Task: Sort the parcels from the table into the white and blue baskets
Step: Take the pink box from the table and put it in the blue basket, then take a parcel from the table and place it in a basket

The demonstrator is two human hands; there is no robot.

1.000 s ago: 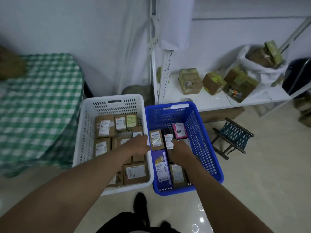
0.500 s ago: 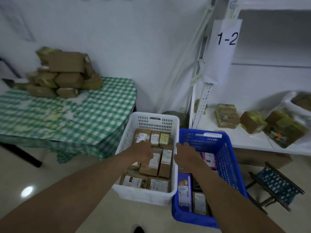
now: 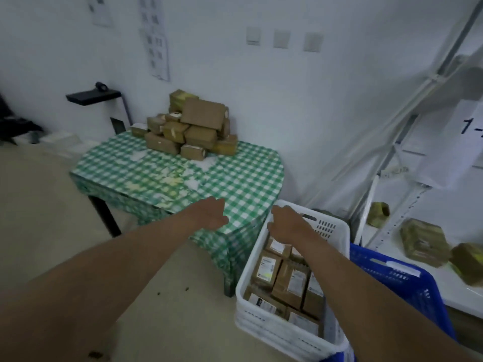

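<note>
Both hands are empty: the left hand (image 3: 213, 214) is held out over the near edge of the desk with the green-and-white checked cloth (image 3: 243, 178), fingers loosely spread; the right hand (image 3: 286, 226) hangs over the far rim of the white perforated plastic basket (image 3: 264, 322), fingers relaxed, nothing pinched. The heap of brown cardboard parcels (image 3: 190, 129) is stacked at the desk's far edge against the wall, well apart from both hands. A long reach is judged necessary; the loose front parcels are best taken first so the heap is not toppled. Long axes run mostly left-right, some skewed. The blue plastic basket (image 3: 407, 280) stands just right of the white one.
</note>
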